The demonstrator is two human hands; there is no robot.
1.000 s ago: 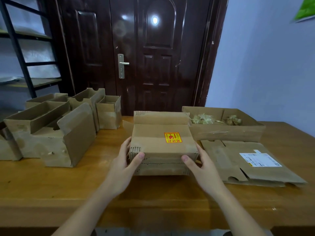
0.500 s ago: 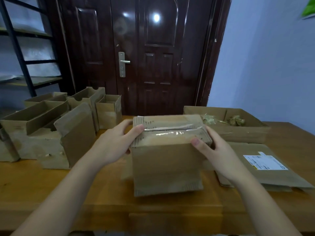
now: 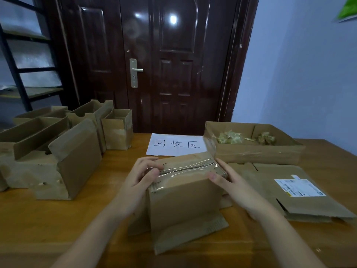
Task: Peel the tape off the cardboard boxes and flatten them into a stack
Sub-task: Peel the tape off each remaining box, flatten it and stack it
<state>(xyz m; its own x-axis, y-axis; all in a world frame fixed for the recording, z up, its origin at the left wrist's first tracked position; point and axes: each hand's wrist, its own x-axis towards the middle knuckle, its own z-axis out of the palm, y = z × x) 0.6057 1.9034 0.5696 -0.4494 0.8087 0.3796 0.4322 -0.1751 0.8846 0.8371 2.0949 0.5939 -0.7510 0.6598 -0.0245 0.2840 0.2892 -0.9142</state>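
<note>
A small brown cardboard box [image 3: 185, 202] stands on end in the middle of the wooden table [image 3: 48, 225], its lower flaps splayed out on the wood. Clear tape [image 3: 188, 168] runs along the seam on its top face. My left hand [image 3: 144, 176] grips the box's top left corner, with the fingertips on the tape end. My right hand [image 3: 229, 181] holds the top right corner, thumb on the front edge. A stack of flattened boxes [image 3: 270, 192] with a white shipping label lies to the right.
Several open cardboard boxes [image 3: 58, 151] crowd the table's left side. An open box [image 3: 255, 151] with crumpled tape balls inside sits at back right. A white paper sign [image 3: 173, 145] lies behind the held box. A dark door and a metal shelf stand beyond the table.
The box was lying flat with its red sticker up; I tipped it upright and drew it towards me, which uncovered the paper sign. My left fingers moved onto the tape end.
</note>
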